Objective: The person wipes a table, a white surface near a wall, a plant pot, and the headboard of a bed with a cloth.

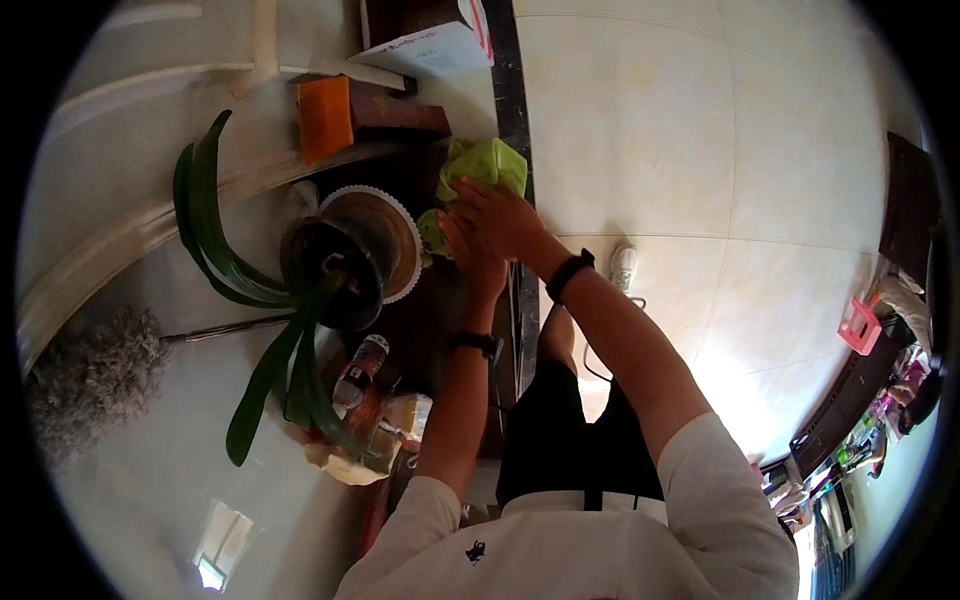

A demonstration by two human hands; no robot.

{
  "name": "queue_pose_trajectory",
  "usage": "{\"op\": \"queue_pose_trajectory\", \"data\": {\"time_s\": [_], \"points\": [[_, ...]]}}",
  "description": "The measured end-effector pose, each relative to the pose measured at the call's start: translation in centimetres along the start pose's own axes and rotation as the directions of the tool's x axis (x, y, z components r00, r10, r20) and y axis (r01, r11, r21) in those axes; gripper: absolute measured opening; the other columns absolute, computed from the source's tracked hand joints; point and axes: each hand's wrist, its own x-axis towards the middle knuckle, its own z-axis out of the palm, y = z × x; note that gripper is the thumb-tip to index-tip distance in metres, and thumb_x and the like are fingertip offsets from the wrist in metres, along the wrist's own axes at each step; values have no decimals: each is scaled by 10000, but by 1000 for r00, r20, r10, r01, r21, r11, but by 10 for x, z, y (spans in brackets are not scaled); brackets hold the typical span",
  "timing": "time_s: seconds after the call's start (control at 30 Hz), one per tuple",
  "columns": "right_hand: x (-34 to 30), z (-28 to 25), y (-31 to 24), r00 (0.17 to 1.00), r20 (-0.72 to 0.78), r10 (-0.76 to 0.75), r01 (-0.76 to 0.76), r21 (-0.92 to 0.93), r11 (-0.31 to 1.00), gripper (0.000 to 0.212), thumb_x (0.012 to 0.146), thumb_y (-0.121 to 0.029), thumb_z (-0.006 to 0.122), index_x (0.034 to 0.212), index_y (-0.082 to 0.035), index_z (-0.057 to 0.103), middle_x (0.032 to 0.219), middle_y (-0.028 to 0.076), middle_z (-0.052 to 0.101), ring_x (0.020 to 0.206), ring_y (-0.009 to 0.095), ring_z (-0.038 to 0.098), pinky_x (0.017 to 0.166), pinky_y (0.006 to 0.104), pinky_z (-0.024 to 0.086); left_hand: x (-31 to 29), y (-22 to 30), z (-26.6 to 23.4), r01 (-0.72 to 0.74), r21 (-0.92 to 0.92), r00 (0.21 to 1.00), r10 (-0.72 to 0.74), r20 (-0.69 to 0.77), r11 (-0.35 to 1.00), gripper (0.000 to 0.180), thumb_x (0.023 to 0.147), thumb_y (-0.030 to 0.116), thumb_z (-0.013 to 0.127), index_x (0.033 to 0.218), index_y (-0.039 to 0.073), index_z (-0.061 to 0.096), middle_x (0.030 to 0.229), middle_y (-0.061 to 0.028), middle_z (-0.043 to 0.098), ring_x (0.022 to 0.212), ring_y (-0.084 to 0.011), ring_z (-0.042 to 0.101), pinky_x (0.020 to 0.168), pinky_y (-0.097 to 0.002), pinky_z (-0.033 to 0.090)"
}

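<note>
A lime-green cloth lies bunched on the dark wooden cabinet top, close to its front edge. My right hand presses on the cloth and grips its near side. Just below and to the left, my left hand holds a lower fold of the same cloth, its fingers partly covered by the right hand. Left of my hands stands a dark round pot with a long-leaved green plant, beside a round tray with a white scalloped rim.
An orange-and-brown box and a white carton stand farther along the top. A drink bottle and plastic bags lie nearer me. A grey fluffy duster is at left. Pale floor tiles extend to the right.
</note>
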Motion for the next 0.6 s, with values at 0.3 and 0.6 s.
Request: {"op": "queue_pose_trajectory", "data": {"time_s": [0.3, 0.6], "points": [[-15, 54, -14, 992, 79, 101, -110, 132, 985, 411, 932, -246, 503, 1311, -89, 527, 1510, 161, 330, 1423, 296, 277, 1130, 463, 287, -21, 12, -13, -11, -2, 996, 11, 90, 1000, 854, 962, 456, 509, 1529, 31, 33, 1585, -217, 45, 1464, -372, 49, 1176, -477, 84], [-111, 26, -50, 757, 621, -204, -99, 418, 903, 730, 749, 27, 491, 1457, -41, 328, 1507, 280, 265, 1401, 397, 273, 1148, 437, 275, -147, 3, -34, 211, 250, 976, -218, 2, 945, 545, 921, 30, 465, 1449, -10, 333, 1515, -216, 300, 1397, -347, 311, 1144, -403, 285]]}}
